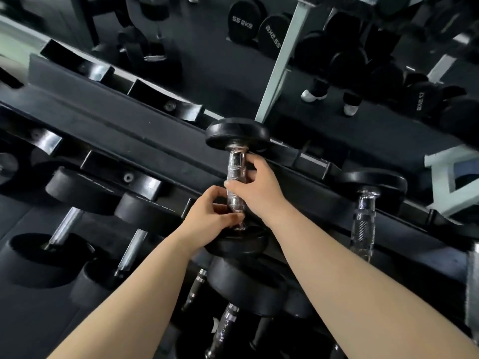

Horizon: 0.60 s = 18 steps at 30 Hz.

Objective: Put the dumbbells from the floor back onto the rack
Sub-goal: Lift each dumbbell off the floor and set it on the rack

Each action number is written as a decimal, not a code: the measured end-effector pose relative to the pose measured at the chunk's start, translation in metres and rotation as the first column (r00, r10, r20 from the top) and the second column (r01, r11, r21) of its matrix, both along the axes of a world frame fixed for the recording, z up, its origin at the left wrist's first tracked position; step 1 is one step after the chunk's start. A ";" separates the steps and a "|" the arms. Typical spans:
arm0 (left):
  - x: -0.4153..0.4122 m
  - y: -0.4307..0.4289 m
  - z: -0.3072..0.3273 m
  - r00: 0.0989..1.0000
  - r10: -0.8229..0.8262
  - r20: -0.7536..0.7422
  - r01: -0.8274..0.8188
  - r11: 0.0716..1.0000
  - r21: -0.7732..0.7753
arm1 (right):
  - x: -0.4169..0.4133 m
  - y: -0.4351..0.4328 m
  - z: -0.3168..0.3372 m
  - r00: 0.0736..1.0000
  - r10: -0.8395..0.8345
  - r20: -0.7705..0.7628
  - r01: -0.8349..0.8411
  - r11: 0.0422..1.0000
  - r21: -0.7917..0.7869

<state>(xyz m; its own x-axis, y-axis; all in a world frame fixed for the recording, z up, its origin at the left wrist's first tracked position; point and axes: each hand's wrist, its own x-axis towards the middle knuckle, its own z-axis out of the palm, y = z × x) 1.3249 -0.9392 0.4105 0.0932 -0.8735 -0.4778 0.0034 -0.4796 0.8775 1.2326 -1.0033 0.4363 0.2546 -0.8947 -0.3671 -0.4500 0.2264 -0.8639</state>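
Above other dumbbells (246,283), left hand (207,216) and right hand (259,189) grip the dumbbell (237,133).

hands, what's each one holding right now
Left hand: holds the dumbbell at the lower end of its handle.
Right hand: grips the same handle, higher up.

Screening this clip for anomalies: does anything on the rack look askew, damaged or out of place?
Nothing stands out. The left hand and right hand grip the handle of one dumbbell at the rack, lined up like the neighbouring dumbbell to its right. Several cradles stand empty.
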 end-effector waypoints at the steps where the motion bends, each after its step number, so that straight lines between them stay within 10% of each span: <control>1: 0.001 -0.003 0.001 1.000 -0.009 0.006 0.009 1.000 0.000 | 0.000 -0.002 0.000 1.000 -0.014 0.008 0.014 1.000 -0.003; 18: 0.013 -0.033 0.011 0.951 -0.285 0.122 0.261 0.948 0.181 | -0.005 -0.010 0.008 0.989 -0.062 -0.132 0.074 0.994 0.087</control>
